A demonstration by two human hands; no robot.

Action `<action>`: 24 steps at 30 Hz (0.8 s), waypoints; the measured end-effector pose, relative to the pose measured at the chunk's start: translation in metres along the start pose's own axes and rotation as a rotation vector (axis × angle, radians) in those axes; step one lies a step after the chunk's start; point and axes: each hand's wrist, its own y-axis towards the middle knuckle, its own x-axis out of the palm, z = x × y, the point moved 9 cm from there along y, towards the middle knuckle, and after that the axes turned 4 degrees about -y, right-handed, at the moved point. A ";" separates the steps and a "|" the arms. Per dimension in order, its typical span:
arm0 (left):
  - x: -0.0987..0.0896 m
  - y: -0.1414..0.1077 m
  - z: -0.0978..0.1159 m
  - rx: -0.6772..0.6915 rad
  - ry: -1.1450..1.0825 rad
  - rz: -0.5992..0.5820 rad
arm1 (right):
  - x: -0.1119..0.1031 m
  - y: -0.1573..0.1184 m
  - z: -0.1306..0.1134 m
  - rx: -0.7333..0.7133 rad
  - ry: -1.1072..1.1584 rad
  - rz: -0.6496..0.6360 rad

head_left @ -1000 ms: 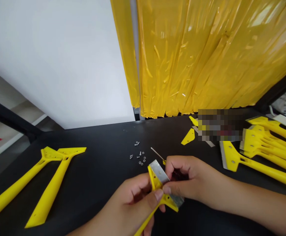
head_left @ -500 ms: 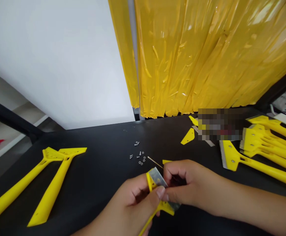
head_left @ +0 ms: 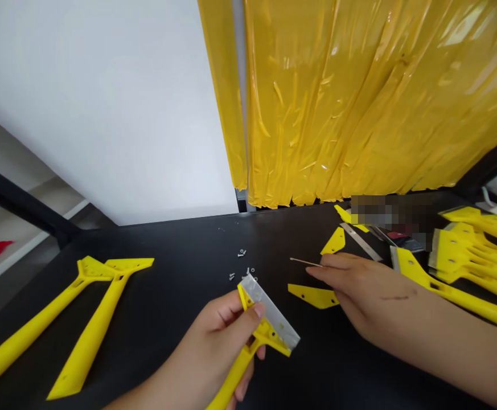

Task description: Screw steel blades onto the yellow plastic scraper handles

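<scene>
My left hand (head_left: 222, 336) grips a yellow scraper (head_left: 236, 370) by its head. The thumb presses a flat metal blade (head_left: 276, 319) against the scraper head, which has small holes. To the right, my right hand (head_left: 350, 285) is closed on a thin metal rod (head_left: 303, 261) that points left; the rest of the rod is hidden in the fingers. Just below that hand lies a yellow cover plate (head_left: 312, 295) with holes, partly covered by the hand. Small screws and nuts (head_left: 242, 253) lie on the black table (head_left: 180, 296) beyond my left hand.
Two yellow handles (head_left: 98, 319) without blades lie at left. Several bladed scrapers (head_left: 457, 250) are piled at right. Near the back are another yellow plate (head_left: 332, 241), a loose blade (head_left: 361, 241) and a pixelated patch. Yellow plastic sheeting (head_left: 337, 102) hangs behind.
My right hand has left the scraper and moved right, keeping the thin rod. My left hand still holds scraper and blade, now a little farther left, with the blade more exposed.
</scene>
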 end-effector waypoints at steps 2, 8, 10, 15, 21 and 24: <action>0.002 0.000 0.000 -0.004 0.003 -0.006 | 0.009 -0.006 0.001 0.047 -0.001 -0.044; 0.005 -0.001 0.005 0.019 -0.001 -0.037 | 0.040 -0.008 0.015 0.284 0.295 -0.424; 0.005 0.000 0.006 0.025 0.002 -0.034 | 0.041 -0.005 0.021 0.373 0.362 -0.468; 0.006 0.001 0.005 0.015 0.017 -0.037 | 0.035 0.001 0.023 0.573 0.618 -0.511; 0.013 0.001 0.001 0.037 0.001 -0.068 | 0.038 0.004 -0.008 0.729 1.145 -0.486; 0.018 0.001 -0.003 0.048 -0.009 -0.109 | 0.048 0.007 -0.021 0.759 1.278 -0.459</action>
